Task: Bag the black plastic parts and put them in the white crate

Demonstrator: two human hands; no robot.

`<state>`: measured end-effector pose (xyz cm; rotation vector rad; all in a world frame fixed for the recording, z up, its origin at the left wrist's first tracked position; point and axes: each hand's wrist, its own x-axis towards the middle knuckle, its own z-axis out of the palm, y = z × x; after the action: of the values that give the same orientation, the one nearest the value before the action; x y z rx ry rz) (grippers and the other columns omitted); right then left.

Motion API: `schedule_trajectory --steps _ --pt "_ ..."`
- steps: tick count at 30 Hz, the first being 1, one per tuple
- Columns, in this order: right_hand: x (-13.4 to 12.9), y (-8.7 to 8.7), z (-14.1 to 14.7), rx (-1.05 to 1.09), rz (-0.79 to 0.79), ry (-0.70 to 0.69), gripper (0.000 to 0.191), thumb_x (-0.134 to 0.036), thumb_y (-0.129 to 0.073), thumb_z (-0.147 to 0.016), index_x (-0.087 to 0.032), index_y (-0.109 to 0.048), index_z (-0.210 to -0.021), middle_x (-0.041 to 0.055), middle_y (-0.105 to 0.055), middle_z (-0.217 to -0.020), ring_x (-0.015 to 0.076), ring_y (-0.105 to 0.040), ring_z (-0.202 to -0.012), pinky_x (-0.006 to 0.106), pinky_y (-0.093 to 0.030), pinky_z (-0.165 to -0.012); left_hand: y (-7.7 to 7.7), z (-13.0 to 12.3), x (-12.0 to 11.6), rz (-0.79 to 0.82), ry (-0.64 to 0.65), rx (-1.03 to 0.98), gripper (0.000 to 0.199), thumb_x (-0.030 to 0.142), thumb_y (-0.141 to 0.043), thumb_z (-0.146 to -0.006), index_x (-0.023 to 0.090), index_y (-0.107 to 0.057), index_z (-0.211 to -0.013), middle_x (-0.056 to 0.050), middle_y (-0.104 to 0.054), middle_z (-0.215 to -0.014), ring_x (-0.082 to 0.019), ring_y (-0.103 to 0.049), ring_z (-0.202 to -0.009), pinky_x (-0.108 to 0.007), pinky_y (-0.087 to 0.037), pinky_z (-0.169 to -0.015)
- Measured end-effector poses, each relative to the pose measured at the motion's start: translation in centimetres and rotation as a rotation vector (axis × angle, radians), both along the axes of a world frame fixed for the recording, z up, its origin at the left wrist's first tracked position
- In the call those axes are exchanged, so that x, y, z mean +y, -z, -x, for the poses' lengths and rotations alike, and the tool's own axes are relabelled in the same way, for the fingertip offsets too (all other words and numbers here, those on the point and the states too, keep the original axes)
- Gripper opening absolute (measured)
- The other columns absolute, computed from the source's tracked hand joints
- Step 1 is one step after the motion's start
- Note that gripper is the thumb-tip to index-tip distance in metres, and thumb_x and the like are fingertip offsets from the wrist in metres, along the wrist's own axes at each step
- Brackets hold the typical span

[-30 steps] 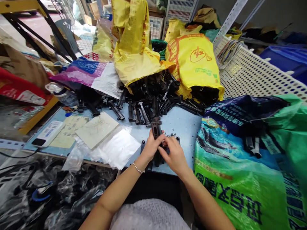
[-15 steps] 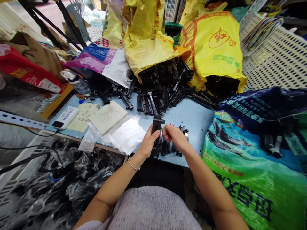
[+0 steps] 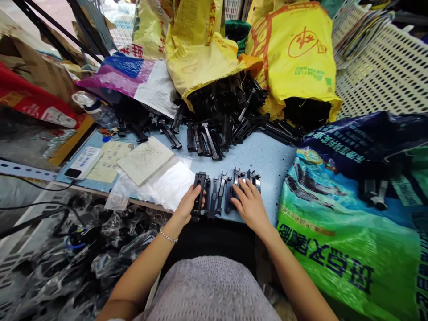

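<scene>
My left hand (image 3: 187, 203) is closed around a long black plastic part (image 3: 199, 182), thumb on top, at the left end of a row near the table's front edge. Several similar slim black parts (image 3: 221, 192) stand side by side in that row. Over its right end lies my right hand (image 3: 251, 206), fingers spread, the fingertips touching the black parts there (image 3: 238, 174). Behind the hands, a loose heap of black parts (image 3: 210, 140) spills from a yellow sack (image 3: 200, 67).
A grey-white board (image 3: 146, 160) and clear plastic bags (image 3: 170, 185) lie left of my hands. Beyond them are a white device (image 3: 85, 162) and a handwritten note (image 3: 109, 162). A green-blue sack (image 3: 321, 232) borders the right. Bagged black items (image 3: 110, 263) fill a crate at lower left.
My left hand has lowered the black part and moved left with it. The right hand has left that part, opened its fingers and settled on the row. The camera view has shifted slightly.
</scene>
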<state>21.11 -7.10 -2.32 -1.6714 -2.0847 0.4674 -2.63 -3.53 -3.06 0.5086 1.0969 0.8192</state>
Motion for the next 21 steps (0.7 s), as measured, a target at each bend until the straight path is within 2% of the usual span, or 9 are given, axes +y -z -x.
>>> schedule_trajectory --steps 3,5,7,9,12,14,17,19,21 --pt "0.4 1.1 -2.8 -0.179 -0.055 -0.009 0.036 -0.03 -0.047 -0.097 -0.017 -0.061 -0.127 0.0139 -0.055 -0.141 0.0335 -0.044 -0.134 0.057 -0.037 -0.108 1.8 -1.1 1.1 0.105 0.039 -0.137 0.054 0.063 -0.051 -0.086 0.011 -0.064 -0.085 -0.005 -0.062 -0.064 -0.011 -0.058 -0.053 -0.021 -0.045 -0.051" --pt "0.3 0.4 -3.1 -0.17 -0.133 -0.005 0.036 -0.025 -0.046 -0.097 -0.017 -0.06 -0.129 0.0144 -0.057 -0.138 0.0319 -0.044 -0.135 0.056 -0.038 -0.109 1.6 -1.7 1.3 0.072 0.08 -0.159 0.057 0.063 -0.044 -0.09 0.01 -0.066 -0.084 -0.007 -0.063 -0.063 -0.011 -0.059 -0.053 -0.021 -0.046 -0.051" --pt "-0.1 -1.3 -2.3 -0.122 -0.219 -0.072 0.042 -0.019 -0.044 -0.097 -0.019 -0.052 -0.138 0.0133 -0.05 -0.145 0.0298 -0.038 -0.14 0.054 -0.036 -0.112 0.2 -1.9 0.6 -0.018 0.239 -0.103 0.057 0.062 -0.047 -0.089 0.009 -0.068 -0.086 -0.007 -0.064 -0.06 -0.011 -0.058 -0.051 -0.02 -0.045 -0.05" --pt "-0.5 -3.3 -1.2 -0.094 -0.231 -0.279 0.049 -0.014 -0.042 -0.097 -0.024 -0.044 -0.145 0.0091 -0.043 -0.152 0.027 -0.033 -0.143 0.051 -0.035 -0.115 -1.7 -1.4 -0.6 -0.093 0.509 -0.07 0.056 0.062 -0.053 -0.086 0.009 -0.07 -0.09 -0.006 -0.065 -0.059 -0.013 -0.058 -0.05 -0.022 -0.046 -0.05" --pt "-0.8 -4.8 -0.5 -0.067 -0.159 -0.541 0.045 -0.017 -0.046 -0.097 -0.025 -0.049 -0.142 0.0073 -0.056 -0.141 0.025 -0.047 -0.135 0.046 -0.042 -0.111 -3.3 0.3 -2.1 -0.164 0.744 -0.065 0.061 0.063 -0.041 -0.092 0.01 -0.072 -0.1 -0.011 -0.072 -0.074 -0.02 -0.067 -0.064 -0.031 -0.053 -0.061" --pt "-0.6 -4.3 -0.8 0.004 -0.108 -0.447 0.037 -0.026 -0.052 -0.096 -0.021 -0.058 -0.133 0.0098 -0.067 -0.126 0.025 -0.062 -0.118 0.042 -0.05 -0.103 -2.8 2.0 -2.4 -0.323 0.598 0.171 0.06 0.057 -0.032 -0.097 0.013 -0.071 -0.106 -0.013 -0.074 -0.094 -0.024 -0.069 -0.085 -0.038 -0.054 -0.078" --pt "-0.1 -2.7 -0.6 0.256 0.04 -0.088 0.035 -0.041 -0.057 -0.093 -0.02 -0.065 -0.12 0.0115 -0.072 -0.113 0.0269 -0.07 -0.101 0.041 -0.056 -0.091 -0.2 4.5 -2.3 -0.659 0.257 0.873 0.034 0.039 -0.048 -0.095 0.016 -0.07 -0.108 -0.013 -0.069 -0.111 -0.026 -0.062 -0.104 -0.043 -0.048 -0.094" --pt "0.2 -1.8 0.9 0.56 0.242 0.074 0.037 -0.047 -0.057 -0.091 -0.022 -0.066 -0.116 0.0104 -0.073 -0.109 0.0269 -0.071 -0.097 0.04 -0.057 -0.085 1.7 5.9 -1.9 -0.777 0.202 1.17 0.02 0.027 -0.055 -0.091 0.016 -0.071 -0.096 -0.013 -0.068 -0.104 -0.026 -0.059 -0.101 -0.043 -0.047 -0.091" --pt "0.5 -1.2 3.4 0.893 0.45 0.156 0.035 -0.05 -0.058 -0.09 -0.022 -0.068 -0.11 0.009 -0.074 -0.105 0.025 -0.072 -0.09 0.038 -0.058 -0.08 3.0 7.0 -1.0 -0.782 0.179 1.203 0.012 0.022 -0.06 -0.086 0.017 -0.067 -0.078 -0.01 -0.066 -0.09 -0.023 -0.059 -0.092 -0.038 -0.048 -0.083"
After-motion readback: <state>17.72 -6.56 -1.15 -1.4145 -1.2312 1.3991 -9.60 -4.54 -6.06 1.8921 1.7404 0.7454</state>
